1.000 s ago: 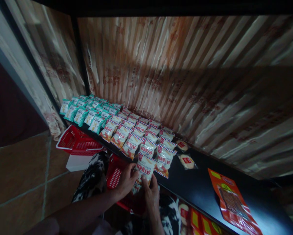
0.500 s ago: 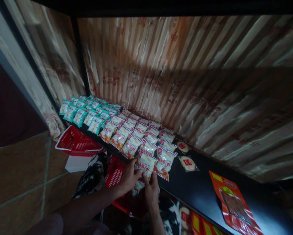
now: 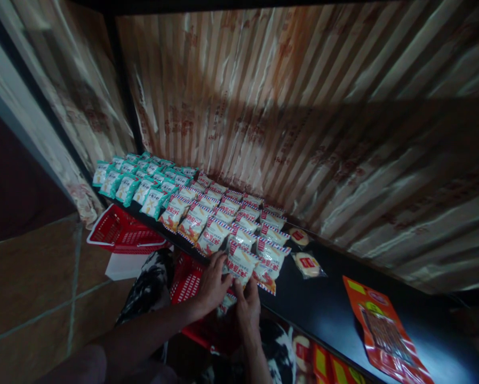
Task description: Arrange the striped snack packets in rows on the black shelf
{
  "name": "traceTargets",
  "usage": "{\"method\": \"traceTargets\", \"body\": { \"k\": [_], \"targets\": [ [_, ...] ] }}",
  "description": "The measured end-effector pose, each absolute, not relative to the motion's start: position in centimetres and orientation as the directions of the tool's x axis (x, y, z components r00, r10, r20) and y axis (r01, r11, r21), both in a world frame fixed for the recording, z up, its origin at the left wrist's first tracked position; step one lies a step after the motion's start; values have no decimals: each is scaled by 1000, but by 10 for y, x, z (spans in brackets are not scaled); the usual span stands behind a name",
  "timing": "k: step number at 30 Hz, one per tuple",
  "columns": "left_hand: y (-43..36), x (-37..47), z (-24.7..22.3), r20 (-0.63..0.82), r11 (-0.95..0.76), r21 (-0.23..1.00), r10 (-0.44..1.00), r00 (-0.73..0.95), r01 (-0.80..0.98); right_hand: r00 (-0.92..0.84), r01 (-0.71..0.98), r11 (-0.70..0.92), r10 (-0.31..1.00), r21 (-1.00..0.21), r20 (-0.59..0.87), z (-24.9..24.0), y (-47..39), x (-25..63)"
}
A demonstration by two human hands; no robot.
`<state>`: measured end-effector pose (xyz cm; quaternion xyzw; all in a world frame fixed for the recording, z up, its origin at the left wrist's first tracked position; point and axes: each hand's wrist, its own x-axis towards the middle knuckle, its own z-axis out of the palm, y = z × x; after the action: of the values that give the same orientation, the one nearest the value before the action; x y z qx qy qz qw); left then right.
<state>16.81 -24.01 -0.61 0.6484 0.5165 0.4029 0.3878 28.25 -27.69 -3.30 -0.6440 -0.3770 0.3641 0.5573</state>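
A white snack bag [image 3: 240, 262] with red lettering and a striped top edge is held by its lower part between both my hands, at the front of the shelf. My left hand [image 3: 214, 285] grips its left side, and my right hand [image 3: 247, 304] has its fingers on the bottom right. Matching snack bags stand in rows behind and to the left; one snack bag [image 3: 269, 261] is just right of the held one. Below my hands, another bag [image 3: 225, 304] shows partly in a red basket [image 3: 185, 282].
Teal snack bags [image 3: 127, 186] fill the shelf's left end. Two round packaged snacks [image 3: 308, 265] and a large orange packet [image 3: 383, 325] lie on the black shelf [image 3: 319, 309]. A second red basket [image 3: 119, 232] sits at left on the tiled floor [image 3: 31, 282]. Corrugated sheeting [image 3: 263, 96] stands behind.
The held snack bag has moved slightly up and back, closer to the row behind it, with both hands still on it. The view has tilted slightly.
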Motion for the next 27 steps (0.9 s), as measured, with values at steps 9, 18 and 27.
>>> {"method": "traceTargets", "body": {
  "k": [9,18,27],
  "targets": [
    [-234,170,-22,187,-231,899,971,152,372,438,136,-52,899,-989,13,-38,-272,283],
    [-230,171,-29,223,-266,866,963,150,423,481,215,-34,874,-976,75,-42,-262,282],
    [-226,173,-34,313,-357,749,933,177,558,486,239,-71,872,-969,56,-34,-259,279]
  ]
}}
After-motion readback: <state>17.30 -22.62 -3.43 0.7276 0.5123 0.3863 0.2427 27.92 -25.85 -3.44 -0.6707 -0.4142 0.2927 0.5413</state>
